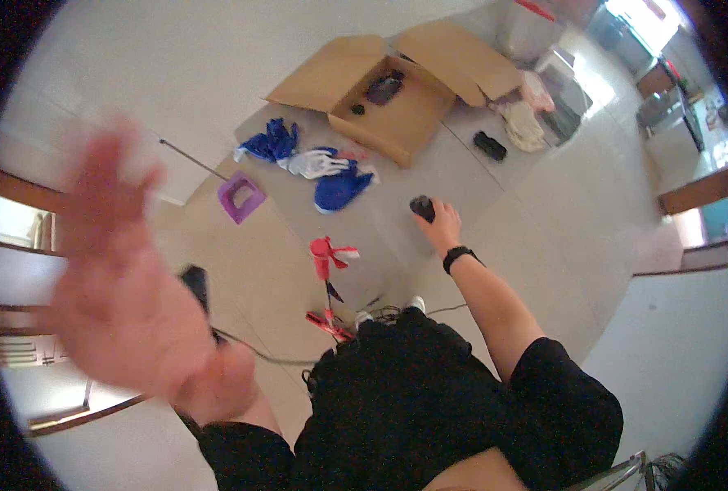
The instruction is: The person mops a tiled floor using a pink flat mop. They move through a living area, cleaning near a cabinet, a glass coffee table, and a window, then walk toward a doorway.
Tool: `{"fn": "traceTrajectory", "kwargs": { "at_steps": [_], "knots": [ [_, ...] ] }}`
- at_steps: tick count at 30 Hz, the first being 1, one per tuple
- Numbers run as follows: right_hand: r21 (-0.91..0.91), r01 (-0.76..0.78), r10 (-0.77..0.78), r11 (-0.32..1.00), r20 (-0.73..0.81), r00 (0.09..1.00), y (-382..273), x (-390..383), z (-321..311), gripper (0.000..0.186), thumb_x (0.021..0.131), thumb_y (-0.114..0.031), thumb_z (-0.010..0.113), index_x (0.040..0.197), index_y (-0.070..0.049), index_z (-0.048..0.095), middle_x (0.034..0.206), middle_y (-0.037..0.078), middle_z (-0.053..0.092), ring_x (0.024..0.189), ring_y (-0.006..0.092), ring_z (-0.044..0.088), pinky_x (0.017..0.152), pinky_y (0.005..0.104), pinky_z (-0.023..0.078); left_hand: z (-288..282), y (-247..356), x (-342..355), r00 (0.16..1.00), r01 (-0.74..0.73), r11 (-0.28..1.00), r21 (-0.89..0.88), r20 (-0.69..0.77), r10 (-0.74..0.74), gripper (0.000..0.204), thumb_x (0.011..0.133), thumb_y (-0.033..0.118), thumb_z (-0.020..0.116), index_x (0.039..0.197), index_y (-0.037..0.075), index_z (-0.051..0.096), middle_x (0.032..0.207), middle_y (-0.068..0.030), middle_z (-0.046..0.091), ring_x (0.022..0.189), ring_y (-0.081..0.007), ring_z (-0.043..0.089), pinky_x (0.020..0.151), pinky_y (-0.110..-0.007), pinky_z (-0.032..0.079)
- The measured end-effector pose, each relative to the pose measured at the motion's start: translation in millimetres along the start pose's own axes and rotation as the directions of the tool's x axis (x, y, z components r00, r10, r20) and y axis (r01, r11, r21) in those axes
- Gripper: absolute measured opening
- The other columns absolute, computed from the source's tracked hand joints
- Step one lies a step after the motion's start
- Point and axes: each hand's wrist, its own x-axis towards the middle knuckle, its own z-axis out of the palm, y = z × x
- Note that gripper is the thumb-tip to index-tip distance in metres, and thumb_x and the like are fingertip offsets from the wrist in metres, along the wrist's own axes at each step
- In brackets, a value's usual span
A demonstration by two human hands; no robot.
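My left hand (147, 303) is raised close to the camera and blurred. Its fingers look stretched out and apart, with nothing visible in them. Lower down, over the tiled floor, my right hand (442, 225) grips a small black object (421, 209) whose kind I cannot make out. A black band circles that wrist. Ahead of the right hand lies another dark bundle (489, 146). An open cardboard box (372, 143) stands beyond, with a dark item (384, 86) and a smaller dark one (357, 109) inside.
Blue and white gloves (315, 164) lie left of the box, near a purple dustpan (241, 197). A red-and-black long-handled device (321, 258) stands before my feet, with cables around. Pale cloths (521, 124) and a clear bin (528, 33) are at the far right.
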Motion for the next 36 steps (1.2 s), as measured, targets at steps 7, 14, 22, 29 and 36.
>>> {"fn": "traceTrajectory", "kwargs": {
  "at_steps": [7,14,22,29,36],
  "knots": [
    [-0.081,0.084,-0.078,0.993,0.077,0.994,8.9,0.5,39.2,0.056,0.072,-0.038,0.069,0.120,-0.015,0.052,0.107,0.014,0.052,0.104,0.0332,0.047,0.087,0.0455,0.038,39.0,-70.8,-187.7,0.636,0.737,0.652,0.180,0.144,-0.758,0.040,0.078,0.018,0.065,0.114,0.004,0.054,0.121,-0.0148,0.052,0.115,-0.0304,0.047,0.097,-0.039,0.037],
    [-0.147,0.076,-0.055,0.986,0.144,0.988,2.2,2.9,59.0,0.063,0.073,-0.047,0.066,0.123,-0.012,0.048,0.109,0.015,0.051,0.106,0.0324,0.046,0.092,0.0466,0.034,121.0,-110.3,-288.4,0.515,0.731,0.551,0.402,0.204,-0.833,0.089,0.068,0.030,0.076,0.135,-0.001,0.028,0.125,-0.0217,0.044,0.120,-0.0345,0.041,0.102,-0.041,0.033],
    [-0.149,0.091,-0.105,0.985,-0.087,0.991,2.2,-25.2,57.3,0.061,0.075,-0.041,0.066,0.121,-0.006,0.046,0.113,0.017,0.049,0.110,0.0352,0.043,0.096,0.0487,0.030,139.5,-118.0,-324.2,0.266,0.963,0.242,-0.115,0.285,-0.921,0.069,0.072,0.012,0.074,0.129,0.002,0.037,0.121,-0.0113,0.052,0.108,-0.0202,0.053,0.094,-0.034,0.041],
    [0.117,0.066,-0.056,0.991,-0.083,0.995,20.7,-100.6,9.5,0.025,0.070,-0.014,0.067,0.086,-0.004,0.051,0.105,0.019,0.049,0.100,0.0382,0.046,0.084,0.0423,0.040,134.3,-123.2,-326.2,0.197,0.971,0.138,-0.196,0.328,-0.924,0.027,0.079,0.008,0.067,0.104,0.004,0.059,0.095,-0.0033,0.064,0.088,-0.0136,0.060,0.078,-0.028,0.047],
    [0.393,-0.105,0.164,0.914,-0.120,0.979,-5.7,-170.0,-62.3,0.027,0.068,-0.009,0.069,0.087,-0.005,0.050,0.107,0.019,0.051,0.103,0.0383,0.048,0.085,0.0441,0.043,118.6,-92.1,-365.8,0.337,0.935,0.226,-0.273,0.490,-0.804,0.029,0.080,0.009,0.066,0.106,0.003,0.054,0.094,-0.0007,0.061,0.086,-0.0129,0.057,0.078,-0.029,0.047]
  ]
}}
